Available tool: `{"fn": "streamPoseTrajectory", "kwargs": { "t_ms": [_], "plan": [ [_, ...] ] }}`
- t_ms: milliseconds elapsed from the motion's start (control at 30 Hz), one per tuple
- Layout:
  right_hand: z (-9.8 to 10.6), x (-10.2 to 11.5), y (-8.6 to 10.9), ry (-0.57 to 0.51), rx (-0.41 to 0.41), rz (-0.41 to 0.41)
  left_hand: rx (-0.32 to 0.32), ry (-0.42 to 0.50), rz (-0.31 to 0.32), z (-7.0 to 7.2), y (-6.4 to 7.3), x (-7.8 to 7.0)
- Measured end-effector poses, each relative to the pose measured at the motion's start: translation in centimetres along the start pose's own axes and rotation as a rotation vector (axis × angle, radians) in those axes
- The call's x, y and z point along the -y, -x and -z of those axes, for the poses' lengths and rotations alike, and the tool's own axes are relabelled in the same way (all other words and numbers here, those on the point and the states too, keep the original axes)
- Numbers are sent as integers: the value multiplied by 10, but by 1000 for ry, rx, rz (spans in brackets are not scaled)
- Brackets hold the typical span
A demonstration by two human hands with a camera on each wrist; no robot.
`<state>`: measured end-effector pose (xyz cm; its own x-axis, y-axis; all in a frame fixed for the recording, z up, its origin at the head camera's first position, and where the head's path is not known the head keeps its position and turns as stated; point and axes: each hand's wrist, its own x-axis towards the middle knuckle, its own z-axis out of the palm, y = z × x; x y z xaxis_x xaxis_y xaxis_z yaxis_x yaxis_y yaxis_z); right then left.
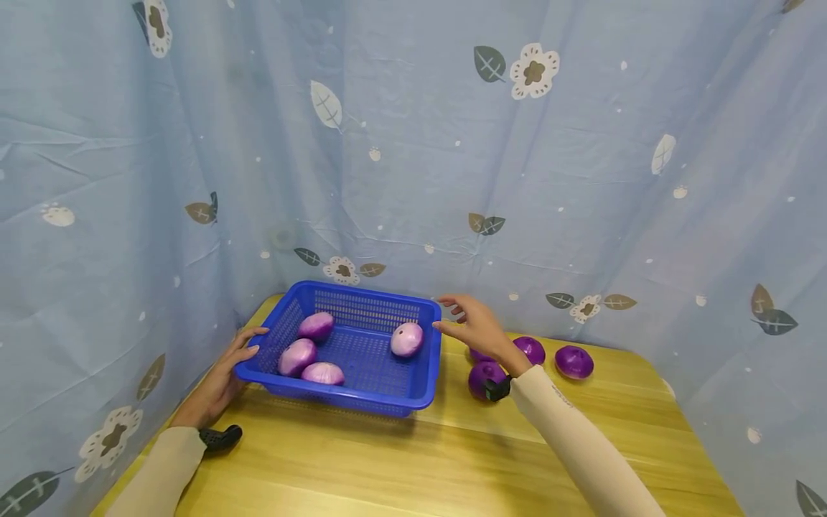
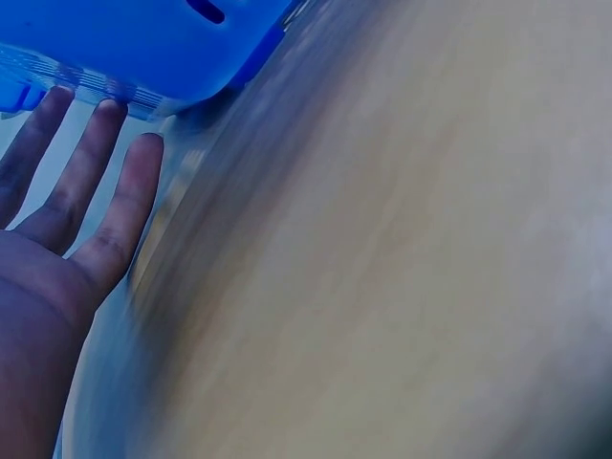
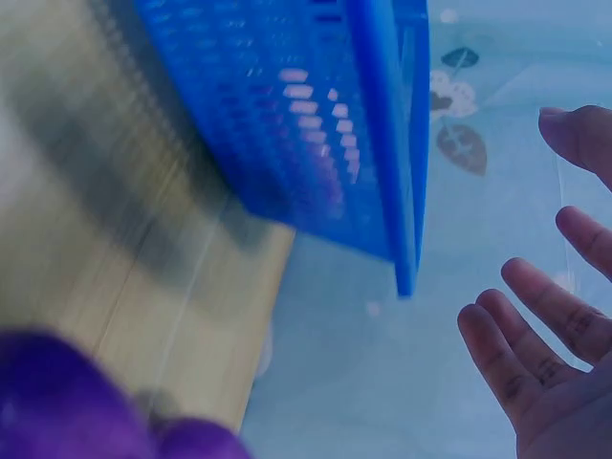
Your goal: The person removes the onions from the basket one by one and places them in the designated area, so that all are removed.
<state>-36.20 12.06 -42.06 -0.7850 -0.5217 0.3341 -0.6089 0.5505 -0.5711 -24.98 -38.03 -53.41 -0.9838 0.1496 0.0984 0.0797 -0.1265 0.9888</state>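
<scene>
A blue plastic basket (image 1: 362, 393) with mesh sides holds several peeled, pale purple onions (image 1: 316, 327); three lie in its left part and one near its right wall. My left hand (image 1: 222, 377) is at the basket's left rim, fingertips at the edge. Its fingers (image 2: 120, 206) look straight and spread in the left wrist view. Beside the right rim is my right hand (image 1: 474, 327), thumb and fingers apart and slightly bent. A gap shows between that hand and the basket (image 3: 277, 143) in the right wrist view.
Several darker purple onions (image 1: 573, 362) lie on the wooden table (image 1: 362, 467) right of the basket, some partly hidden by my right wrist. A light blue patterned curtain (image 1: 413, 179) hangs behind the table and along both sides.
</scene>
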Motion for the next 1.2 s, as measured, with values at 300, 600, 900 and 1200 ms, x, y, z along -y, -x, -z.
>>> {"fn": "streamPoseTrajectory", "kwargs": {
  "t_ms": [300, 600, 900, 1200],
  "plan": [
    [-26, 21, -34, -24, 57, 56, 15, 13, -24, -1, -3, 1],
    [-53, 40, -55, -93, 148, 80, 9, 9, -20, -1, -1, 2],
    [-81, 58, -74, -134, 254, 109, 19, 20, -33, 0, 0, 1],
    [-104, 68, -81, -77, 409, 143, -19, -21, -12, -2, 0, -1]
  ]
}}
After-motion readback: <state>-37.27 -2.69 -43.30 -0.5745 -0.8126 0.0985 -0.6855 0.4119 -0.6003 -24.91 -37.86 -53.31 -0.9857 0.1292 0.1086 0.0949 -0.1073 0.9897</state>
